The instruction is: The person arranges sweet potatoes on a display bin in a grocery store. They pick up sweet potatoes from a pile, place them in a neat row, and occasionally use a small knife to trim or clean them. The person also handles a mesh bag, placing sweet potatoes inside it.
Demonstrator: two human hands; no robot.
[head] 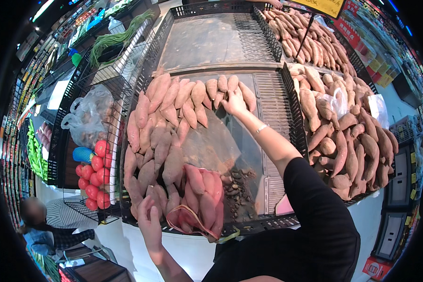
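Observation:
Sweet potatoes (169,93) lie in rows along the back and left of a black plastic bin (292,116). My right hand (234,103) reaches to the back row, its fingers on or among the sweet potatoes there; whether it grips one is hidden. At the bin's near left edge my left hand (150,219) is raised with its fingers curled and apart, holding nothing that shows. Beside it a red mesh bag (201,197), its mouth towards me, holds more sweet potatoes. Small dark scraps and dirt (238,194) lie to the right of the bag.
More sweet potatoes (350,148) fill the bin on the right, with plastic bags on them. A wire basket rack (118,116) with tomatoes (97,172) and a plastic bag (90,114) stands left. People (65,215) are at the lower left; another person's hand (275,3) shows at the far edge.

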